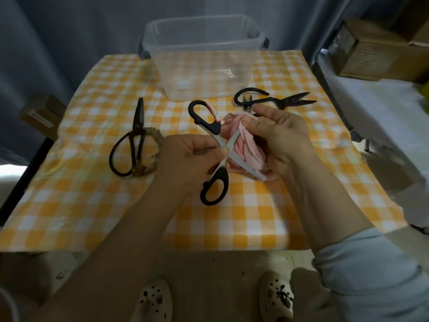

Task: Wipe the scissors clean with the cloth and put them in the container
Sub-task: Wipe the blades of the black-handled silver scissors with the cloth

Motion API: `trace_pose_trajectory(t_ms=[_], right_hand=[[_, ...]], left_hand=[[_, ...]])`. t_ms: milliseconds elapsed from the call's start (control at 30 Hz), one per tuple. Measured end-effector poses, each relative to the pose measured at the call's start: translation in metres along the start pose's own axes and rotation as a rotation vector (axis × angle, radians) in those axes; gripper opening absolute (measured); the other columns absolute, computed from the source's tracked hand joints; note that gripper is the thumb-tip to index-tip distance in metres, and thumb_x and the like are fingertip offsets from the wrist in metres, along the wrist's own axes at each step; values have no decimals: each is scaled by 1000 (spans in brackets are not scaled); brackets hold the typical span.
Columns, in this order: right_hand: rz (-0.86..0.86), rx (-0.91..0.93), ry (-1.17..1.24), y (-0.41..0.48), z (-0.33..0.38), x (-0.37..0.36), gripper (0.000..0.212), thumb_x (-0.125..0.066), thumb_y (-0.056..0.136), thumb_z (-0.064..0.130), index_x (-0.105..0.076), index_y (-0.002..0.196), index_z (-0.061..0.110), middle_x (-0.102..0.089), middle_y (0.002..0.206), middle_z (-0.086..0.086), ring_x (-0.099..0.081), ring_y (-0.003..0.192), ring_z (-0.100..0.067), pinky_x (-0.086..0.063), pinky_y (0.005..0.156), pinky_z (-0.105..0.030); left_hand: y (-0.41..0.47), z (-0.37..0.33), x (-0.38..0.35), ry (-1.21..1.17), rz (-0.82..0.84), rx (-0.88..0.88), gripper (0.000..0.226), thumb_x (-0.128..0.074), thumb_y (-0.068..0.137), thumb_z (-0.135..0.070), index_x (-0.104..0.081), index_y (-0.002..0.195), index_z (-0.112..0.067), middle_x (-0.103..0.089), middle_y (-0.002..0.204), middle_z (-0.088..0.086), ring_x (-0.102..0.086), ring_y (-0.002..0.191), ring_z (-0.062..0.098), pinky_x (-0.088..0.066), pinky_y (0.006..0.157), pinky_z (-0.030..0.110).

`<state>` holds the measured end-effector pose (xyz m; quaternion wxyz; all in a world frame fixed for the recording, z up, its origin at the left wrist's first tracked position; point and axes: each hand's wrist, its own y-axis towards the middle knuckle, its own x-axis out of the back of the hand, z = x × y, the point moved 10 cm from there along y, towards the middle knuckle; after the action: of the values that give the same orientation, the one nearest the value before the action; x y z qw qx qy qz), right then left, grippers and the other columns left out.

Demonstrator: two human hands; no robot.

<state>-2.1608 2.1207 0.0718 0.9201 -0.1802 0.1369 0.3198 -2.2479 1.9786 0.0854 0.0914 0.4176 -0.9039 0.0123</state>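
A pair of black-handled scissors (214,182) with steel blades spread wide is held above the middle of the table. My left hand (185,159) pinches them near the pivot. My right hand (278,140) grips a bunched pink cloth (246,147) folded around one blade. The clear plastic container (202,59) stands at the table's far side with nothing visible inside.
Black iron scissors (132,145) lie at the left on a brown scrap. Another black pair (278,101) and small snips (248,103) lie behind my right hand. The table wears a yellow checked cloth (92,205). Cardboard boxes (376,49) stand at the right.
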Motion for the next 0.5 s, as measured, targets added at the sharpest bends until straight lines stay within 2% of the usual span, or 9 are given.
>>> trace_pose_trajectory(t_ms=[67, 167, 300, 400, 467, 500], right_hand=[[-38, 19, -3, 1, 3, 4, 46, -67, 78, -9, -54, 122, -3, -70, 75, -10, -70, 63, -18, -57, 57, -29], [-90, 19, 42, 2, 6, 13, 45, -64, 80, -10, -53, 122, 0, -67, 84, -14, -70, 64, -18, -60, 65, -33], [-172, 56, 74, 6, 21, 35, 44, -65, 82, -4, -55, 125, -1, -68, 89, -15, -69, 72, -21, -59, 75, -40], [-88, 47, 42, 2, 18, 23, 23, -66, 82, -1, -64, 106, -2, -71, 79, -13, -69, 76, -25, -59, 74, -42], [12, 41, 22, -1, 14, 9, 13, -66, 81, 0, -67, 94, -1, -72, 71, -10, -69, 68, -22, -60, 65, -35], [54, 45, 10, -2, 15, 3, 14, -67, 79, 1, -67, 93, -1, -72, 70, -9, -69, 67, -21, -58, 62, -32]], left_hand=[[0, -1, -2, 21, 16, -10, 19, -69, 81, -4, -72, 71, -21, -69, 59, -4, -62, 55, 13, -54, 57, 21], [-1, 0, -3, 15, 36, 0, 13, -70, 80, -4, -73, 76, -15, -68, 57, -7, -62, 53, 8, -53, 55, 19], [-2, 0, 4, 4, 19, 12, 8, -71, 79, -6, -74, 76, -12, -70, 68, 16, -64, 64, 27, -57, 66, 37], [1, -1, 14, -50, -38, 29, 15, -69, 81, -5, -72, 68, -13, -64, 77, 32, -58, 66, 31, -55, 73, 49], [1, -2, 14, -92, -46, 46, 11, -67, 83, -5, -72, 74, -10, -66, 77, 27, -58, 68, 28, -55, 75, 47], [2, -2, 13, -106, -48, 54, 12, -66, 84, -5, -72, 76, -12, -67, 76, 22, -59, 68, 27, -55, 75, 43]])
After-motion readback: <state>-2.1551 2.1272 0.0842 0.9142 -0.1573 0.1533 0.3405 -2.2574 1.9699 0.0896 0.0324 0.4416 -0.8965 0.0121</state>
